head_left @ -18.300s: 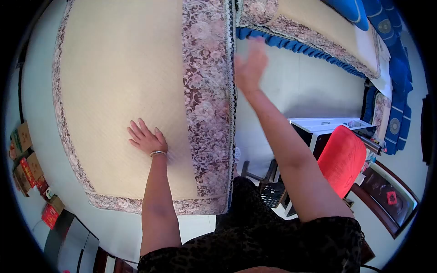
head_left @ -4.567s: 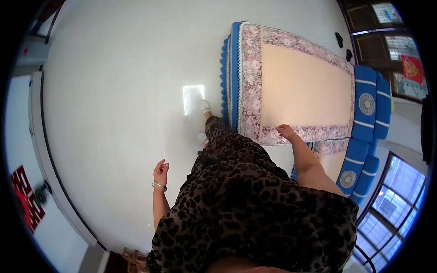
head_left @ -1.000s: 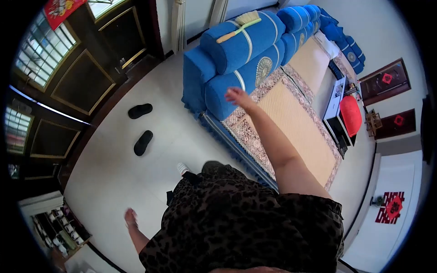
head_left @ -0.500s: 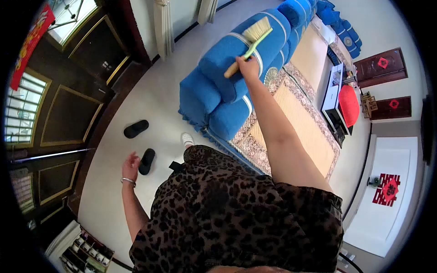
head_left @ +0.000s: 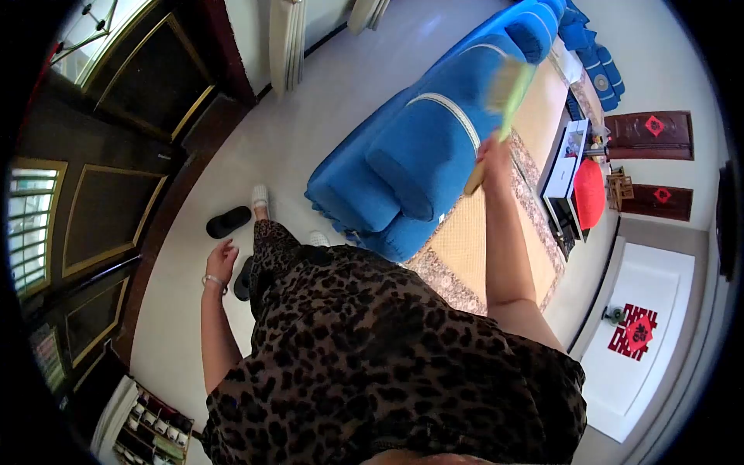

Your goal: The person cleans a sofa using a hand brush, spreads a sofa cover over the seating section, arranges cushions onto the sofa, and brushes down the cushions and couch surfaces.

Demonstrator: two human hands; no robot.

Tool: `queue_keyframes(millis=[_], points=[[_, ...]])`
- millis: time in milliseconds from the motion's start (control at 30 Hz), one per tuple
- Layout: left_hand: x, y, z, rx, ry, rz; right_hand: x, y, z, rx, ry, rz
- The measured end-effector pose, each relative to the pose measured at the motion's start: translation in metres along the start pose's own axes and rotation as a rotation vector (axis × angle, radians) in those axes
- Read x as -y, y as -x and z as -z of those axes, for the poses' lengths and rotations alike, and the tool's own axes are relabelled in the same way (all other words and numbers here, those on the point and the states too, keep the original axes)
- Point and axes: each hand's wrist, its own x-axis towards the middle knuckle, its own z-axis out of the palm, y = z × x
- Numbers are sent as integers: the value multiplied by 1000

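Observation:
My right hand (head_left: 494, 159) is closed around the handle of a bed brush (head_left: 509, 105). Its wooden grip end sticks out below my fist, while the green back and pale bristles point up and are smeared by motion. The brush is over the right side of the blue sofa (head_left: 426, 147), near the sofa's arm; I cannot tell whether the bristles touch it. Hanging low on the left, my left hand (head_left: 222, 262) holds nothing, its fingers loosely bent and apart. A bracelet (head_left: 215, 281) circles that wrist.
Black slippers (head_left: 229, 222) lie on the pale floor beside my feet in white shoes (head_left: 260, 198). Right of the sofa is a patterned mat (head_left: 465, 240). Farther right stands a white-topped table (head_left: 564, 163) with a red stool (head_left: 589, 194). A shoe rack (head_left: 159, 425) is at lower left.
My right hand has swung the brush rightward across the sofa. One foot has stepped forward beside a slipper. My left hand stays low, and the view has shifted slightly.

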Motion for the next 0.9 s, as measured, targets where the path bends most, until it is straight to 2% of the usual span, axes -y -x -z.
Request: queue_keyframes(millis=[33,67,100,133,200,233,333,400,467,500,567,600,733,800,833,867,900], points=[[-16,-22,3,25,63,-6,-11,22,-18,66,-5,-127],[-37,-43,5,51,126,-14,-8,57,-39,147,138,-53],[-53,-66,7,94,110,-42,0,88,-52,237,252,-87],[-67,-88,10,140,93,-71,-4,105,-61,381,245,-239],[-95,-129,12,246,101,-139,17,133,-91,532,161,-329],[-110,-148,11,301,129,-176,20,132,-105,579,57,-469],[-174,-179,3,582,115,-317,25,120,-161,596,42,-611],[-221,-186,-8,869,373,-253,24,115,-212,444,192,-427],[-276,-183,-1,987,404,-181,11,103,-249,283,285,-217],[-284,-190,-8,1013,410,-244,-4,92,-261,195,303,-102],[-293,-205,-21,1067,426,-365,8,64,-268,79,266,-27],[-294,-213,-17,1056,394,-355,26,41,-260,54,210,-65],[-264,-242,-7,997,326,-270,25,-78,-190,-93,753,121],[-243,-253,-14,926,324,-196,18,-110,-177,-157,451,-231],[-240,-256,-12,943,321,-184,2,-104,-177,-193,379,-340],[-241,-257,-7,954,309,-189,-32,-89,-181,-174,446,-164],[-243,-256,1,960,304,-194,-46,-67,-192,-138,341,-348]])
